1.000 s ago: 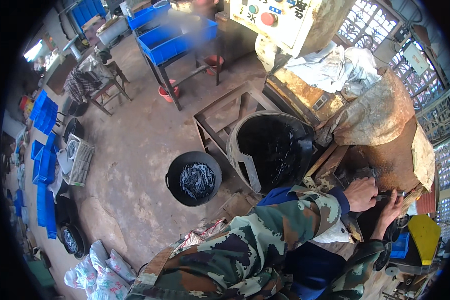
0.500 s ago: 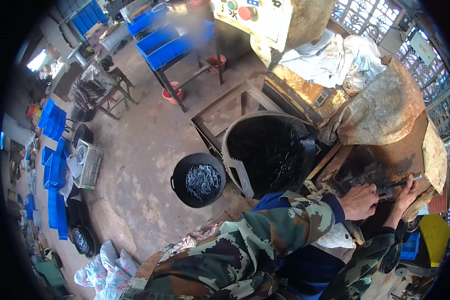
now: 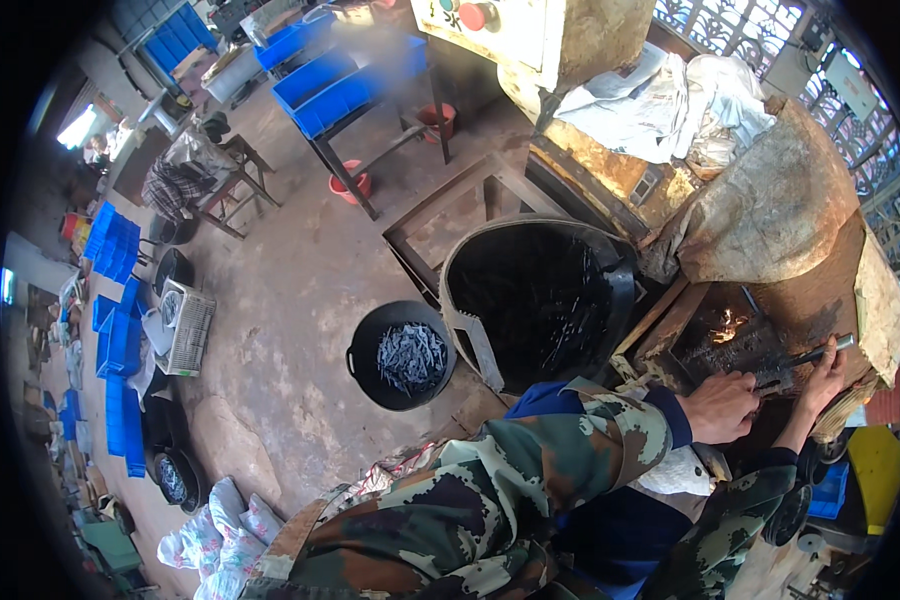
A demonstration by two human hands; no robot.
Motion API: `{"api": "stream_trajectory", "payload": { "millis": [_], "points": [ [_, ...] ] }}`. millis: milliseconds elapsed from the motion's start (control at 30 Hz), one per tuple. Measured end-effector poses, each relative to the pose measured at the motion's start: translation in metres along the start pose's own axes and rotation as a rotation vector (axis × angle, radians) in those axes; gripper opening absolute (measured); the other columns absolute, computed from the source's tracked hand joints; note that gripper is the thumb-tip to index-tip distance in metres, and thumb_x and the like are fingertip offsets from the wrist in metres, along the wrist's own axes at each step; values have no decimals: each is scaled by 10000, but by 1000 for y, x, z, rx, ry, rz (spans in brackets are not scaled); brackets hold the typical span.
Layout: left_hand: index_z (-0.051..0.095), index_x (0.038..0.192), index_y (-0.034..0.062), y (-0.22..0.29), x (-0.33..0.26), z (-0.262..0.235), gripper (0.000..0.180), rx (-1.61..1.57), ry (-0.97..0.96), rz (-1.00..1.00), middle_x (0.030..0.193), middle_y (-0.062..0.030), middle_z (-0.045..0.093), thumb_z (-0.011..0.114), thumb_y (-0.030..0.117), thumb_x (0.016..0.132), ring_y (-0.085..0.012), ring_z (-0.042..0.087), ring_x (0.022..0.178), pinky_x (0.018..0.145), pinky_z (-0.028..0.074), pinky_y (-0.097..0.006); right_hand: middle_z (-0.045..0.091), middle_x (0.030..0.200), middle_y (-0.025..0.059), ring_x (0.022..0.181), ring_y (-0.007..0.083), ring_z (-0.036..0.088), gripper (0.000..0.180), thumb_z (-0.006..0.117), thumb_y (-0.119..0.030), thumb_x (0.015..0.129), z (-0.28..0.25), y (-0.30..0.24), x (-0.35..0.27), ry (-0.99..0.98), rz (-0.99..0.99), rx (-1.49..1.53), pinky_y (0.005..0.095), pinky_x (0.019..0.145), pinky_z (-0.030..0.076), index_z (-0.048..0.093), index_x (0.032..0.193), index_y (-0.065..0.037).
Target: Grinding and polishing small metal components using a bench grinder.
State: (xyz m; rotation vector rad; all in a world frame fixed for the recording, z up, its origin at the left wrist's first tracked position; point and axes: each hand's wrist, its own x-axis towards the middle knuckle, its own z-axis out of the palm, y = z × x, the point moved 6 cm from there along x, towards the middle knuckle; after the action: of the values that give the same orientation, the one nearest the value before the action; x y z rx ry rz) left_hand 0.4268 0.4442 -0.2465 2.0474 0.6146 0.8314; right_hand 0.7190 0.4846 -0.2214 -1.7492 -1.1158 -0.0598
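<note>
Camouflage sleeves lead to both my hands at the right, over a dark metal machine bed [image 3: 695,345]. My left hand [image 3: 720,407] is closed, knuckles up, at the near edge of the bed; what it grips is mostly hidden beneath the fingers. Just to its right, my right hand [image 3: 823,382] pinches a dark metal rod [image 3: 808,354] with a shiny, pale end, which slants across the bed. Beyond the hands, an orange glow like sparks or a small flame [image 3: 727,325] shows on the bed.
Left of the bed stands a large dark tub [image 3: 525,300]. A smaller black bucket [image 3: 365,355] holds grey metal strips [image 3: 410,358]. Stained sheeting [image 3: 770,210] drapes over the machine, whose control box [image 3: 510,30] has a red button. Blue bins [image 3: 330,100] sit on a stand farther off.
The orange glow has appeared on the machine bed. My right hand and the rod have moved slightly up in the picture; my left hand has barely moved.
</note>
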Motion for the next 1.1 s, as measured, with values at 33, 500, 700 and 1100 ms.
{"api": "stream_trajectory", "payload": {
  "millis": [33, 500, 700, 1100],
  "points": [
    [683, 939, 15, 1, 0, 0, 241, 2, 4, 6, 1059, -143, 559, 688, 207, 793, -328, 563, 1068, 894, 469, -491, 677, 913, 92, 849, 197, 676, 438, 587, -432, 1011, 0, 1, 1, -1, 0, 4, 322, 765, 528, 665, 1053, -2],
    [678, 923, 23, 8, -13, -14, 203, -19, 67, 39, 1023, -120, 568, 686, 184, 799, -317, 583, 1029, 888, 470, -471, 689, 928, 71, 868, 153, 634, 429, 597, -434, 1004, -7, 7, 1, -5, -23, -71, 317, 821, 500, 682, 1054, -17],
    [699, 948, 55, 26, -30, -71, 191, -159, 90, 128, 977, -121, 615, 695, 205, 829, -327, 624, 972, 836, 523, -424, 721, 980, 64, 918, 149, 623, 403, 618, -398, 988, -24, 33, 11, 28, -8, -67, 313, 870, 486, 698, 1106, -22],
    [726, 1026, 38, -173, -158, -230, 186, 442, -69, -477, 1003, -130, 670, 657, 143, 890, -315, 691, 922, 832, 541, -384, 740, 1011, 60, 933, 148, 683, 443, 639, -411, 982, 4, -4, 9, -25, 8, -104, 299, 843, 560, 689, 1144, -2]
  ]
}}
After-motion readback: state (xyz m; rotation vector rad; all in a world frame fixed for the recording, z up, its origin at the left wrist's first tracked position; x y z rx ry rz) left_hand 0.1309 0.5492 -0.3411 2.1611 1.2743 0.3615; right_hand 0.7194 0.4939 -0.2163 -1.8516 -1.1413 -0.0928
